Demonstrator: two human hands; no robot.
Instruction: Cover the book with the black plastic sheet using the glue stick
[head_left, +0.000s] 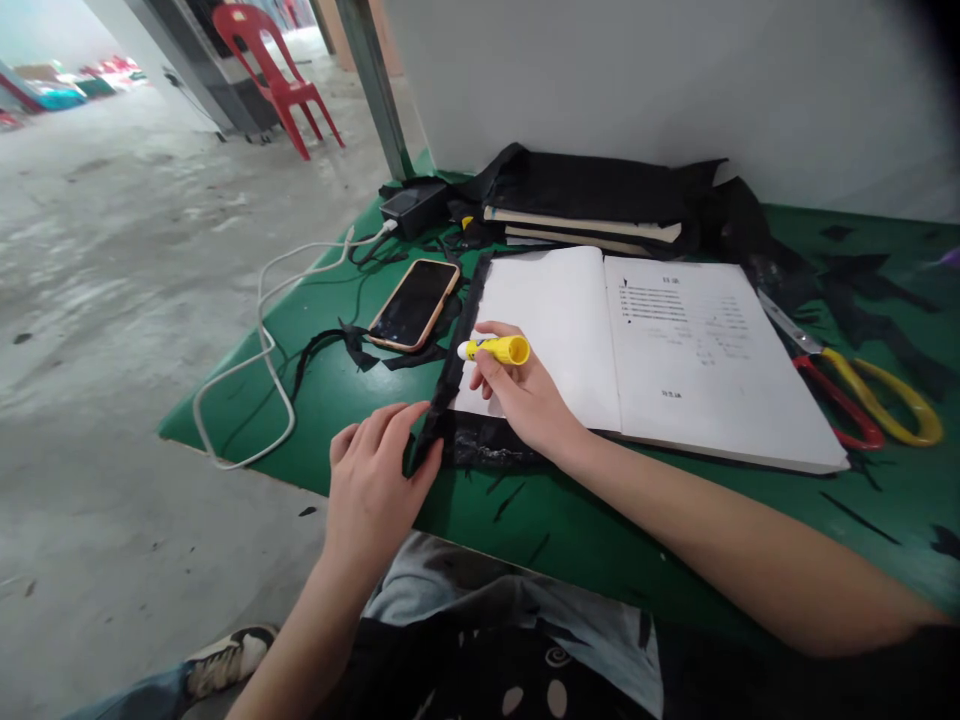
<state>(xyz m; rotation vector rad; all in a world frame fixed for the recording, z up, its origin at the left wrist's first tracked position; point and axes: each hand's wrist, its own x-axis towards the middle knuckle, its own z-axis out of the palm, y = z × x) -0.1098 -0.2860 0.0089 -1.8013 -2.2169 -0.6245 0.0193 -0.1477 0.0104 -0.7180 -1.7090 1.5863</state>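
With the right hand (525,395) gripping a yellow glue stick (496,349) at the open book's (652,350) left edge and the left hand (373,480) pressing the black fabric strip (450,375) open-palmed, glue risks smearing the white page.

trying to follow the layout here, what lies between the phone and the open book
In the head view, a black fabric strip runs along the open book's left edge, between it and the phone. The right hand holds a yellow glue stick just beside it.

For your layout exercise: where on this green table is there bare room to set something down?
Bare green table lies between the white cable and the left hand, and along the near edge below the open book. Crowded: the back, around the phone, black fabric and scissors.
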